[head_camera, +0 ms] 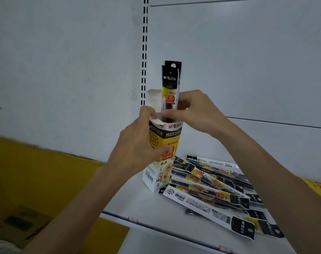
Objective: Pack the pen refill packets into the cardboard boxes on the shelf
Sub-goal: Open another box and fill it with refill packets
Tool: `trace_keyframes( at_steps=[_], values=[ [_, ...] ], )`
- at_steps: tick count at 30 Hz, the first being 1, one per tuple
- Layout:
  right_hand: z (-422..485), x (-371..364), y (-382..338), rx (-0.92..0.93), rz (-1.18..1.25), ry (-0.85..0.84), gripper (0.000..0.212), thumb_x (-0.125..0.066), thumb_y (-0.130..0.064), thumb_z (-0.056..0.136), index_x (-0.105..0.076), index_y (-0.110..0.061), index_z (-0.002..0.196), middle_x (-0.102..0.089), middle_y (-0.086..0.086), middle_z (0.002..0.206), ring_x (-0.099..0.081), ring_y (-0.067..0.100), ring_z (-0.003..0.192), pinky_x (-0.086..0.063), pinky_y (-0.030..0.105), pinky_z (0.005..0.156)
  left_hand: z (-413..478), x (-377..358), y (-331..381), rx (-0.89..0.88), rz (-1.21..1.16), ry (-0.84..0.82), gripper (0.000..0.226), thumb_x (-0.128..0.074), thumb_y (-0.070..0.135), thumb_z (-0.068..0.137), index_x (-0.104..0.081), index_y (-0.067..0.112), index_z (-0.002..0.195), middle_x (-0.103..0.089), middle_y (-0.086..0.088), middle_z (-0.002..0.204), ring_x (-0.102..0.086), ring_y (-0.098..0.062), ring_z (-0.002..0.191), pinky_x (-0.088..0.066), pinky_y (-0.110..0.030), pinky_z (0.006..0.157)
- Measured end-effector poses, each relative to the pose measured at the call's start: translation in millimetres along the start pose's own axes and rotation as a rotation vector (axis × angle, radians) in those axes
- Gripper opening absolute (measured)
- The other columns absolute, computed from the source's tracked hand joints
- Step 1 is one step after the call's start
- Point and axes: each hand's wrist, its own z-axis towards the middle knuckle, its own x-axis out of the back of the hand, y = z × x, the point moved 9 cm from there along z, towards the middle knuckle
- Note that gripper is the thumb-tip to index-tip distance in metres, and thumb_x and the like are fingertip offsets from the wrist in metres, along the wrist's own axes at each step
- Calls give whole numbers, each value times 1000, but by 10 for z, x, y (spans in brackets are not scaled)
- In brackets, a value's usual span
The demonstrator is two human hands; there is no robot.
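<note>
A tall box point(160, 171) stands upright on the white shelf point(152, 208). Its top is open, and a white flap point(153, 97) sticks up at the back left. The left hand point(136, 143) holds the box by its left side. Its fingers curl round the box, and its thumb point(165, 149) lies across the yellow front. One fingertip touches the bent edge at the top of the box.

Some refill packets point(171, 79) stand in the box. Their bottom ends are inside, and their black tops poke up high above the opening. The right hand point(194, 110) pinches these packets just above the mouth of the box. Its thumb lies across the front of them and its other fingers curl behind, so the packets sit between thumb and fingers.

A messy pile point(211, 182) of more packets lies flat on the shelf, just to the right of the box and under the right arm. Some of them touch the bottom of the box. Behind it all is a white wall point(64, 70) with a slotted post point(144, 52).
</note>
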Motion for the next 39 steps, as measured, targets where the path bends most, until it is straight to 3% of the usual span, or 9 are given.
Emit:
trace_keyframes(
  at_steps=[3, 8, 17, 21, 27, 29, 31, 33, 39],
  values=[
    [-1, -60, 99, -68, 113, -41, 25, -69, -36, 79, -71, -16, 95, -72, -3, 92, -67, 11, 89, -53, 37, 85, 4, -6, 3, -9, 10, 1, 65, -78, 32, 67, -21, 34, 99, -46, 17, 90, -56, -10, 82, -54, -30, 70],
    [-1, 164, 49, 2, 211, 214, 19, -64, -31, 84, -66, -12, 85, -64, -5, 78, -58, 9, 75, -45, 27, 71, 0, -23, 3, -16, 23, -1, 67, -77, 35, 66, -20, 36, 101, -47, 16, 94, -57, -10, 80, -54, -35, 72],
    [-133, -38, 59, -35, 158, 18, 31, -39, -43, 95, -63, -24, 99, -68, -15, 87, -58, -7, 88, -39, 2, 65, 29, 13, -25, 7, 69, 6, 84, -78, 38, 65, -19, 44, 125, -54, 12, 107, -57, -10, 85, -51, -44, 83],
    [-234, -232, 13, -5, 214, -140, 33, -34, -42, 97, -64, -28, 95, -66, -16, 95, -58, -7, 95, -41, 5, 73, 71, 21, -2, -25, 105, -24, 82, -76, 38, 64, -22, 45, 126, -52, 13, 100, -53, -7, 81, -49, -30, 73],
    [-336, 387, 333, 105, 281, 463, 11, -50, -23, 91, -61, -21, 88, -64, -11, 88, -59, 6, 81, -48, 20, 77, 54, 22, -37, 2, 81, -18, 73, -78, 36, 64, -25, 42, 114, -46, 18, 94, -55, -9, 81, -47, -27, 71],
    [-308, 297, 627, -84, -85, 248, 5, -58, -17, 86, -61, -18, 83, -60, -11, 76, -56, 9, 75, -43, 14, 66, 36, 22, -84, 23, 52, 16, 69, -78, 35, 65, -23, 40, 106, -43, 23, 86, -53, -7, 80, -48, -27, 73],
    [-498, -153, 1171, -383, -446, -383, 14, -67, -28, 82, -65, -14, 83, -60, -7, 71, -59, 12, 72, -44, 20, 66, 13, 18, -118, 36, 41, 45, 66, -77, 35, 67, -23, 37, 104, -41, 27, 82, -52, -6, 79, -47, -28, 73],
    [-815, -385, 1516, -517, -601, -752, 34, -74, -41, 73, -67, -8, 75, -60, -5, 62, -55, 12, 62, -42, 25, 63, 1, 18, -132, 38, 41, 65, 65, -77, 36, 67, -23, 37, 104, -41, 26, 88, -53, -7, 79, -46, -26, 72],
    [-714, -328, 1391, -416, -395, -565, 23, -72, -22, 76, -56, -8, 67, -57, -1, 59, -47, 8, 51, -33, 23, 54, -8, 24, -104, 25, 43, 79, 65, -77, 36, 68, -23, 37, 104, -43, 21, 96, -53, -8, 79, -46, -29, 75]
  ],
)
